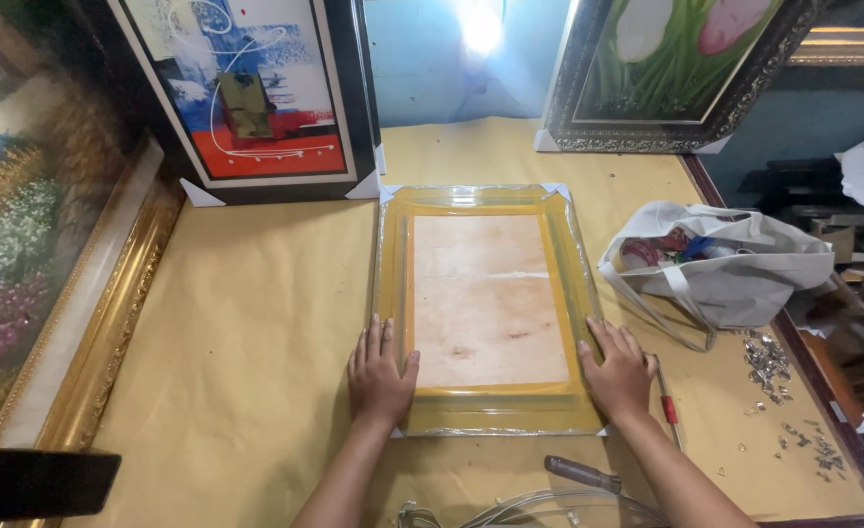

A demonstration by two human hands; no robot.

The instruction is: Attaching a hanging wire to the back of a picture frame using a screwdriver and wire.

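Plastic-wrapped yellow picture frame (486, 308) lies face down on the paper-covered table (256, 342), pressed flat between the left hand (380, 376) and right hand (619, 372), both open-palmed, nothing grasped. Steadying is judged under way; a firmer edge hold is called for next.

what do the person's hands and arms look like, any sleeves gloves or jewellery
Both arms are bare from the bottom edge of the view up to the wrists: no sleeves show. The left hand and the right hand wear no gloves, and no ring, watch or bracelet can be seen on either. The fingernails look short and unpainted, though they are small in this view.
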